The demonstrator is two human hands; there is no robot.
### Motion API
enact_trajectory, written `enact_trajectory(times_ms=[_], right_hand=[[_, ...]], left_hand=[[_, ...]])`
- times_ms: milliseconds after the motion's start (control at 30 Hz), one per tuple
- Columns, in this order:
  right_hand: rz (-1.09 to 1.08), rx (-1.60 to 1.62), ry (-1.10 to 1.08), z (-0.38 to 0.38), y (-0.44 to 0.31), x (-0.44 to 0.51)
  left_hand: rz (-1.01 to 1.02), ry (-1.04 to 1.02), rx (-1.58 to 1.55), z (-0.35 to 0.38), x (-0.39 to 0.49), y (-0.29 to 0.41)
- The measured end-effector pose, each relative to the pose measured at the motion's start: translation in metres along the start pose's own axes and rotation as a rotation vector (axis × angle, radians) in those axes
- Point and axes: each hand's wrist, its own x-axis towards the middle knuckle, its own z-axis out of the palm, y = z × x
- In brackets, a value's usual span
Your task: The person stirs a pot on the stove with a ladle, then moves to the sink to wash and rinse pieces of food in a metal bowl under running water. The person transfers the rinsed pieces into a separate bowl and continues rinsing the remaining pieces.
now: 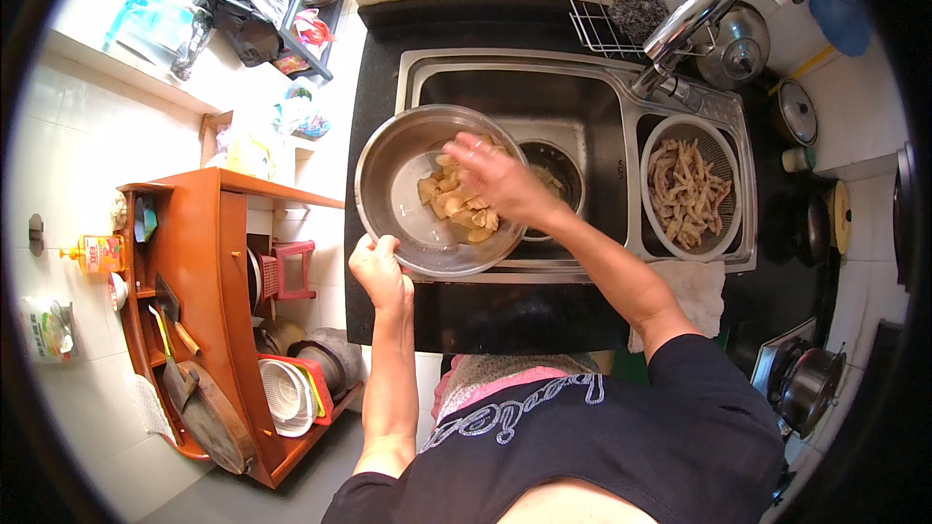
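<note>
My left hand [382, 269] grips the near left rim of a stainless steel basin [386, 182], which is over the left side of the sink. Yellowish sliced food pieces, possibly ginger [455, 200], are heaped in the basin. Over its right side is my right hand [502, 178], blurred by motion, with fingers stretched out and nothing visible in them. It covers part of the heap. Partly behind the basin and my right wrist, a dark round strainer or pot [571, 160] stands in the large sink bowl, some pale bits inside.
A white colander of chicken feet [688, 193] fills the small sink bowl. The chrome faucet [684, 29] arches above it, beside a wire rack [593, 22] with a steel scourer [637, 11]. A cloth [684, 291] hangs over the counter's front edge. A wooden cabinet [240, 306] stands left.
</note>
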Motion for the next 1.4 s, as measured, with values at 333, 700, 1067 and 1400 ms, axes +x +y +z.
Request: enact_trajectory(times_ms=[333,700,1067,1400], right_hand=[[0.870,0.104,0.255,-0.012,0.161,-0.083],[0.844,-0.444,-0.241,0.060,0.231,-0.124],[0.797,0.510,0.312,0.004,0.118,-0.063],[0.141,0.024,-0.020,-0.031,0.026,-0.034]], left_hand=[[0.024,-0.008,-0.031,0.000,0.012,-0.002],[0.114,0.135,-0.017,-0.006,0.025,0.012],[0.073,0.133,0.019,-0.006,0.012,0.009],[-0.047,0.022,-0.006,0.003,0.005,0.006]])
